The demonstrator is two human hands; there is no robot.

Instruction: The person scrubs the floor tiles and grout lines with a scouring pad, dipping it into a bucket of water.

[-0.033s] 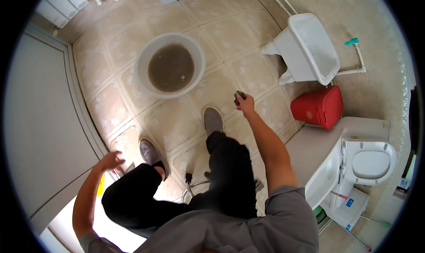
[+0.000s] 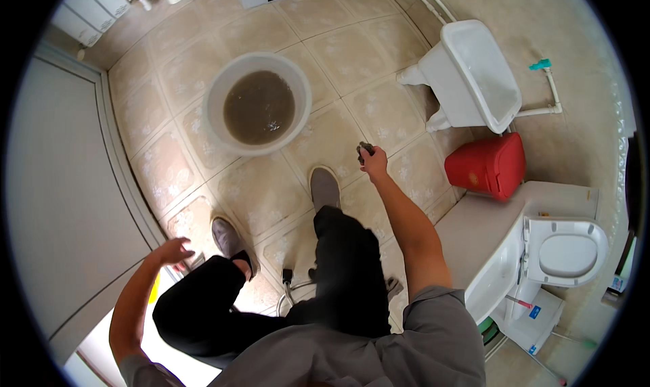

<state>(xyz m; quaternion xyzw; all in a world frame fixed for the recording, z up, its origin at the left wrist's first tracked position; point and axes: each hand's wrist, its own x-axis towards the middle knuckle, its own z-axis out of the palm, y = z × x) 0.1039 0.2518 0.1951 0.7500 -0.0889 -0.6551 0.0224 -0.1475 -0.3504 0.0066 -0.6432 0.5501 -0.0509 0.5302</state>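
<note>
Gripped in my right hand [image 2: 376,165] is a small, dark, crumpled wad [image 2: 365,151] that looks like a wet rag; its exact kind is unclear. That hand is over the tiled floor, in front of and to the right of my right shoe [image 2: 326,187]. On the left, my left hand [image 2: 172,251] hangs beside the grey door with fingers stretched out and nothing in them. Farther ahead on the floor stands a whitish round basin [image 2: 210,120], partly filled with murky brown water [image 2: 259,107]. My right hand is apart from the basin.
To the right are a white mop sink [image 2: 450,76] on legs, a red lidded bin [image 2: 484,165] and a toilet [image 2: 565,252] with its lid raised. A grey door [image 2: 74,177] runs along the left. Near my feet lies a hose [image 2: 287,293].
</note>
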